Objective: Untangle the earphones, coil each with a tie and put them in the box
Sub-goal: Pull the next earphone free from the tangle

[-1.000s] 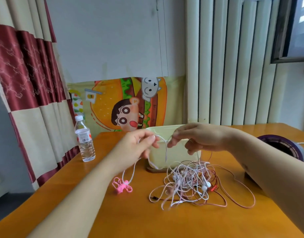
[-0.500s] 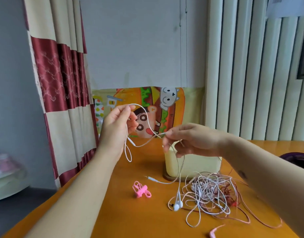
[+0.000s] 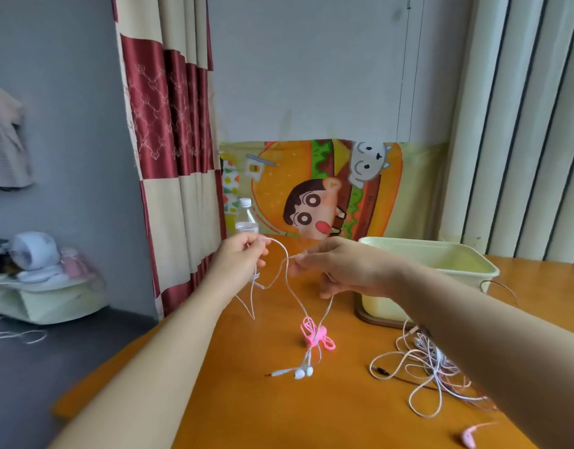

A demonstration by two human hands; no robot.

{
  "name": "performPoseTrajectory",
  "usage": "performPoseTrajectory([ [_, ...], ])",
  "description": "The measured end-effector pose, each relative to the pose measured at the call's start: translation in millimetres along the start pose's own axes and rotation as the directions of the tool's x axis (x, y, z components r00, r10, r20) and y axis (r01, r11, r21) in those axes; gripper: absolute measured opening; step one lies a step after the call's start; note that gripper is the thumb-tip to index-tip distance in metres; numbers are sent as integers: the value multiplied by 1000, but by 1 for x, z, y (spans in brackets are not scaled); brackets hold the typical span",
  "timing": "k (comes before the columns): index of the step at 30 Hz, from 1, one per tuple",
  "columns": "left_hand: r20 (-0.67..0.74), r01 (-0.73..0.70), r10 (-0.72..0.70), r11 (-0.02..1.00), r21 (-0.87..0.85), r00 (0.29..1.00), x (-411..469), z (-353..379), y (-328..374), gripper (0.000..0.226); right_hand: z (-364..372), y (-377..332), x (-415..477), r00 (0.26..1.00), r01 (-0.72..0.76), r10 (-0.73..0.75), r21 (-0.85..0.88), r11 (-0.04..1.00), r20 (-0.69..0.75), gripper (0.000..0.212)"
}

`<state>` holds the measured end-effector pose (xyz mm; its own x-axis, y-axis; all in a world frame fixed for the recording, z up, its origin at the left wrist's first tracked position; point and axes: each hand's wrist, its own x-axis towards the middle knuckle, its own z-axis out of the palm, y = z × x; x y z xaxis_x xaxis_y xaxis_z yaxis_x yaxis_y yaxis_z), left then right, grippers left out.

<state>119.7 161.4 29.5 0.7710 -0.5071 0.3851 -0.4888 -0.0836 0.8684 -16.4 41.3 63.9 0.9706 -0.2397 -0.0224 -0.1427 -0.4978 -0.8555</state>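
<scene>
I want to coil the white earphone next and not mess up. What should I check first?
1. White earphone clear of the pile: ok, its buds and plug lie apart from it.
2. Left hand and right hand both pinch its cord: ok.
3. Pink tie close by: ok, on the table under the cord.
4. Cord free of the tie: cannot tell.
5. Box open: ok.
6. Pile untangled: not ok.
</scene>
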Motion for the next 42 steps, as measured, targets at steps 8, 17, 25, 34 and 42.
performPoseTrajectory([
  [8, 146, 87, -148, 928, 363, 978, 12, 7, -54, 39, -1, 8, 13, 998, 2, 7, 133, 991, -66, 26],
  [17, -186, -207, 254, 949, 239, 949, -1, 25, -17, 23, -11, 4, 18, 979, 127, -47, 411, 903, -199, 26],
  [25, 222, -101, 169, 953, -287, 960, -30, 34, 28, 29, -16, -11, 22, 940, 239, -147, 283, 929, -309, 22],
  [34, 415, 206, 76, 779, -592, 907, -34, 19, 40, 27, -25, 14, 29, 880, 98, 15, 213, 972, -474, 19],
  [42, 372, 114, 133, 813, -571, 919, -35, 10, 44, 25, -16, 56, 38, 929, -71, 103, 103, 992, -355, 31],
])
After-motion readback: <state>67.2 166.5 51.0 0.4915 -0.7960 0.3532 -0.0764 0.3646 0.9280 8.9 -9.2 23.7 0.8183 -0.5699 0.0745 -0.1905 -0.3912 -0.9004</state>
